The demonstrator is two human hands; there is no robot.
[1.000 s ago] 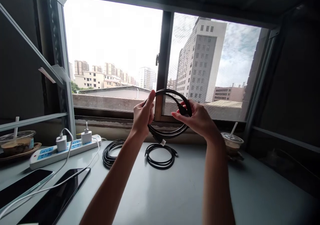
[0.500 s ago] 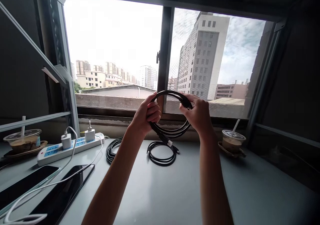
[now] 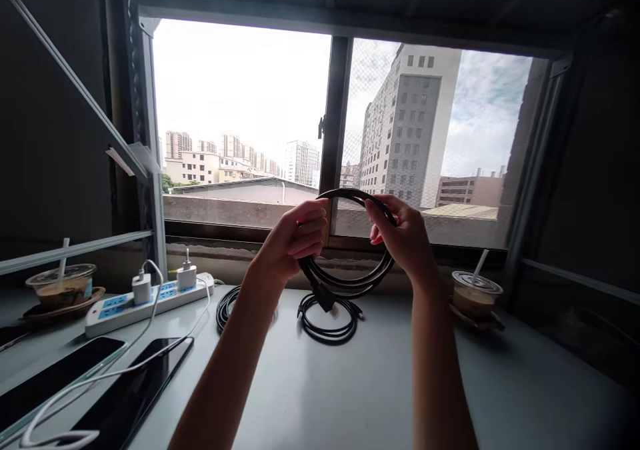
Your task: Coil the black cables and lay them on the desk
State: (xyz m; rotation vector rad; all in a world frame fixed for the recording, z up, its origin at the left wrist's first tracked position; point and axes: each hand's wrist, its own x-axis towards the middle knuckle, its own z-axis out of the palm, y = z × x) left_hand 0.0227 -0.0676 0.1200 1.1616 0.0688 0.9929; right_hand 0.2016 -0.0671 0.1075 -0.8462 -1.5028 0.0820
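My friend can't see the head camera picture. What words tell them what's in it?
A person's left hand and right hand hold up a coiled black cable before a window. On the table lie another black coil, a partly hidden one and, to the left, a white power strip.

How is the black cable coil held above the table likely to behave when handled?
The coil is probably flexible, since it bends into a round loop. Its connector might swing, as it hangs at the lower left. The coil could also spread apart, because gaps show along its bottom.
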